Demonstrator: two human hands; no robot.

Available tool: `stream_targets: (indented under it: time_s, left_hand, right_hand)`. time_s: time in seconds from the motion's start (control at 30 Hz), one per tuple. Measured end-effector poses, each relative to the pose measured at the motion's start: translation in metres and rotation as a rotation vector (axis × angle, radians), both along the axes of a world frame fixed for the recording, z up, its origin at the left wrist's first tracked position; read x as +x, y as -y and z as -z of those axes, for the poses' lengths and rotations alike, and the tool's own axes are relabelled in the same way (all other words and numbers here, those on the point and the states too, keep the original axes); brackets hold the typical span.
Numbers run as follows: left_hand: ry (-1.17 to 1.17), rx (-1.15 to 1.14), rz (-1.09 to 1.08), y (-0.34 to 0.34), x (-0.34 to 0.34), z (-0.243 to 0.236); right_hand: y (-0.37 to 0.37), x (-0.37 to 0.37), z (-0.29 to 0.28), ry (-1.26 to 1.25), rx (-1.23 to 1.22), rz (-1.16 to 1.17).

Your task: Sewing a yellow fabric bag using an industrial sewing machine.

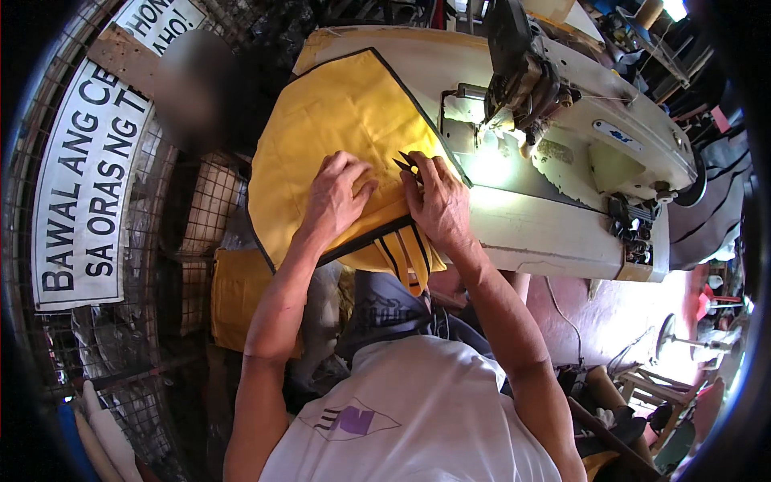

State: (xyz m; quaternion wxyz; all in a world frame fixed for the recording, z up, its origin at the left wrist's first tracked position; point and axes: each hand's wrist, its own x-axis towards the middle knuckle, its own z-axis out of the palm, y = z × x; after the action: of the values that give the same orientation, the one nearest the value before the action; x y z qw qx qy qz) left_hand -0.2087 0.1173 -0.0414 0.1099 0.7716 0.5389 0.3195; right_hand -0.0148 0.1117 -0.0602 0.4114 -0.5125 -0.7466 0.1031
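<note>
A yellow fabric piece (pixel 309 132) with black binding along its edges lies spread over the front left of the sewing table. Black-edged yellow straps (pixel 408 255) hang from its near side toward my lap. On the cloth rests my left hand (pixel 341 193), fingers curled in toward the thumb; whatever may be pinched there is too small to make out. My right hand (pixel 438 197), near the fabric's right edge, is closed around small black thread snips (pixel 408 163), whose pointed blades stick out to the left past the fingers.
Right of the fabric stands an industrial sewing machine (pixel 610 136), its lamp lighting the needle area. The pale tabletop (pixel 546 241) runs along its near side. A wire mesh wall with a white sign (pixel 88 193) rises at the left. More yellow cloth (pixel 241 297) hangs below the table's left side.
</note>
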Motion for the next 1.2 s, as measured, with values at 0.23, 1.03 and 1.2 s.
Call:
stream_targets:
  time_s: [0.23,1.03,1.2]
  left_hand:
    - [-0.306,0.165,-0.024,0.004,0.011,0.010]
    - [-0.033,0.019,-0.039,-0.011,0.005,0.025]
    - [-0.025,0.039,-0.014,-0.010,0.005,0.027]
  right_hand:
    - [0.000,0.002,-0.001,-0.073,-0.024,-0.024]
    - [-0.008,-0.005,-0.001,0.017,0.054,-0.039]
    - [-0.013,-0.011,-0.003,0.064,-0.023,-0.032]
